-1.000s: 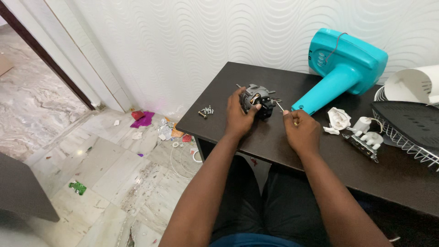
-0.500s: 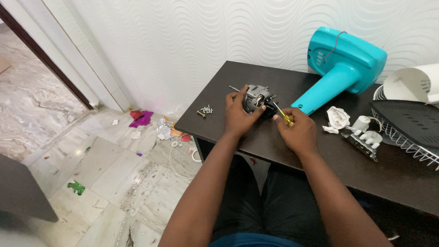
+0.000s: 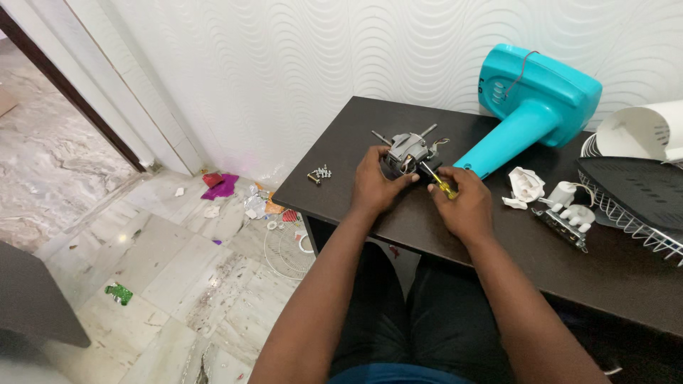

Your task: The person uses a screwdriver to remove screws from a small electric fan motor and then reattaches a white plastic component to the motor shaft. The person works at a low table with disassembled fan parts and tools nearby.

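A small grey fan motor (image 3: 407, 151) with a protruding shaft sits on the dark table (image 3: 370, 213). My left hand (image 3: 376, 183) grips it from the near side. My right hand (image 3: 462, 203) holds a yellow-handled screwdriver (image 3: 439, 183) whose tip touches the motor's right side. A little heap of loose screws (image 3: 320, 173) lies to the left of the motor.
A turquoise fan stand (image 3: 533, 103) lies behind my right hand. White plastic parts (image 3: 525, 186) and a switch block (image 3: 565, 213) rest to the right, beside a black blade on a wire grille (image 3: 633, 206). Scraps litter the marble floor (image 3: 235, 206) below.
My right hand has brought the screwdriver against the motor's right side. My left hand shifted its grip slightly and the motor turned a little.
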